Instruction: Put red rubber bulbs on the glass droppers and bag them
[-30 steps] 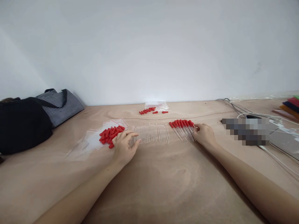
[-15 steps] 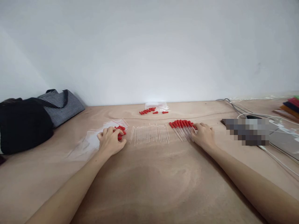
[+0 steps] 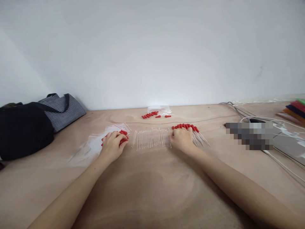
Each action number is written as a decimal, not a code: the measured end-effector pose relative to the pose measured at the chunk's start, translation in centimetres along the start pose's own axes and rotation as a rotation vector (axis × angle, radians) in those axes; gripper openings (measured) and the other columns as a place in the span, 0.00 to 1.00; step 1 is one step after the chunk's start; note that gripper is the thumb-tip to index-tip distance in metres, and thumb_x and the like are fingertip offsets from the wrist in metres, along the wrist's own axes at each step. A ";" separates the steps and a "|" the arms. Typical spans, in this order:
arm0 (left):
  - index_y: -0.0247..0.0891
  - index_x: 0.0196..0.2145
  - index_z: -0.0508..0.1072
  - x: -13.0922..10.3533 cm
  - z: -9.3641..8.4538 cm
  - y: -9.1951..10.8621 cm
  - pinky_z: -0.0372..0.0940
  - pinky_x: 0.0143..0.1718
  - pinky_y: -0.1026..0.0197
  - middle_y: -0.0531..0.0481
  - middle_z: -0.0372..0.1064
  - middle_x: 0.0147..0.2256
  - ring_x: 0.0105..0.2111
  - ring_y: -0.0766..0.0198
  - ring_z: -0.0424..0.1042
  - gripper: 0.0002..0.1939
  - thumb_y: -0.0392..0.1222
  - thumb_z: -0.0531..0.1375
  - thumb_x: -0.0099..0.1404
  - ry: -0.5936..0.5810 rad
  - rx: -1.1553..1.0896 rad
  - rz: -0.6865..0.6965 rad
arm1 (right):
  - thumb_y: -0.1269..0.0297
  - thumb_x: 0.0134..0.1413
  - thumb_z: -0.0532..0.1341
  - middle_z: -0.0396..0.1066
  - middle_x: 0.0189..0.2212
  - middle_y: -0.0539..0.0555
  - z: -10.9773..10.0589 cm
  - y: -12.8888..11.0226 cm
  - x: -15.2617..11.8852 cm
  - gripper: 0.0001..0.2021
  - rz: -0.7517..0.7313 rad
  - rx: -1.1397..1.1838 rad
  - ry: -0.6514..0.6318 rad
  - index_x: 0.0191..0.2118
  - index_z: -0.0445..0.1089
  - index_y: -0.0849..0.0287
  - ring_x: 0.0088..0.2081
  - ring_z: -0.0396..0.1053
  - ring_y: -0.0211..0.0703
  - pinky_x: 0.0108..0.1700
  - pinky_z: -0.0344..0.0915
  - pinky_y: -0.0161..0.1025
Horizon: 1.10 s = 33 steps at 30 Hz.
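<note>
A row of clear thin tubes (image 3: pixel 152 138) lies side by side on the wooden table. To its right several tubes with red bulbs (image 3: pixel 188 126) are fanned out, partly covered by my right hand (image 3: pixel 182 139). That hand's fingers are bent together at the right end of the clear row; what they hold, if anything, is too small to make out. Over a heap of loose red bulbs (image 3: pixel 123 132) on clear plastic bags (image 3: pixel 91 148), my left hand (image 3: pixel 112 144) rests with curled fingers. Whether it grips a bulb cannot be seen.
At the back, more red bulbs (image 3: pixel 149 114) lie by a small plastic bag (image 3: pixel 158 108). Black and striped bags (image 3: pixel 26 130) stand at the left. Cables (image 3: pixel 238 111), a laptop-like grey object (image 3: pixel 289 144), a pixelated patch and coloured items (image 3: pixel 296 109) are on the right.
My right hand has moved left from the far end of the red-bulbed tubes to the clear row's right end. My left hand has hardly moved.
</note>
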<state>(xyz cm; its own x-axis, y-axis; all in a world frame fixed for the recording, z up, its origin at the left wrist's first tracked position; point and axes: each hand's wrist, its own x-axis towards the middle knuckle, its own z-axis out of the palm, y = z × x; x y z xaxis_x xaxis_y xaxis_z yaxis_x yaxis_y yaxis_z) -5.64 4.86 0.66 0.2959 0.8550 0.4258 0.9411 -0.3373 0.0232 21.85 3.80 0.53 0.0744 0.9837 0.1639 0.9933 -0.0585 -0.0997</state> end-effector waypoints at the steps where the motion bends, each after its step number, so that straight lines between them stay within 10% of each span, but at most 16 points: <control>1: 0.38 0.31 0.70 0.0 0.1 0.4 0.57 0.39 0.55 0.46 0.64 0.33 0.37 0.56 0.62 0.07 0.42 0.54 0.58 0.031 -0.088 0.044 | 0.65 0.48 0.51 0.71 0.30 0.60 -0.1 -0.3 0.7 0.12 0.026 -0.007 -0.036 0.29 0.71 0.62 0.36 0.65 0.49 0.41 0.45 0.45; 10: 0.37 0.34 0.63 -0.9 1.0 3.5 0.62 0.30 0.63 0.51 0.64 0.28 0.28 0.64 0.65 0.06 0.41 0.50 0.62 0.116 -0.516 0.132 | 0.70 0.43 0.55 0.72 0.29 0.60 0.7 -0.7 3.6 0.09 0.087 0.025 -0.201 0.30 0.72 0.62 0.32 0.68 0.49 0.41 0.48 0.47; 22: 0.37 0.31 0.65 -2.9 -0.8 7.8 0.62 0.41 0.58 0.46 0.69 0.37 0.39 0.62 0.66 0.06 0.31 0.50 0.58 -0.366 -0.772 0.675 | 0.65 0.55 0.49 0.69 0.34 0.60 -0.9 1.5 -0.9 0.12 -0.165 0.103 0.094 0.31 0.67 0.63 0.40 0.64 0.49 0.40 0.49 0.43; 27: 0.37 0.30 0.64 -2.8 0.1 7.9 0.63 0.38 0.59 0.47 0.67 0.33 0.36 0.62 0.67 0.02 0.33 0.53 0.59 -0.253 -0.776 0.533 | 0.69 0.57 0.47 0.68 0.27 0.54 1.2 4.2 -5.0 0.10 -0.583 0.383 0.323 0.33 0.65 0.61 0.29 0.62 0.39 0.37 0.52 0.39; 33: 0.38 0.41 0.67 -3.2 0.2 8.9 0.65 0.34 0.61 0.45 0.62 0.43 0.31 0.66 0.68 0.12 0.33 0.54 0.57 -0.227 -0.711 0.243 | 0.75 0.55 0.46 0.68 0.30 0.54 1.9 5.1 -6.3 0.14 -0.665 0.520 0.223 0.43 0.63 0.59 0.32 0.63 0.40 0.38 0.55 0.40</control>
<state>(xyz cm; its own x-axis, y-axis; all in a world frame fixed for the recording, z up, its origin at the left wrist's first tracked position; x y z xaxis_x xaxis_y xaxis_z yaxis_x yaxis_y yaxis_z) 1.81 -0.84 -0.65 0.5786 0.7588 0.2992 0.5379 -0.6307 0.5593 26.31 -2.34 -2.86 -0.4366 0.7268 0.5301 0.6745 0.6544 -0.3417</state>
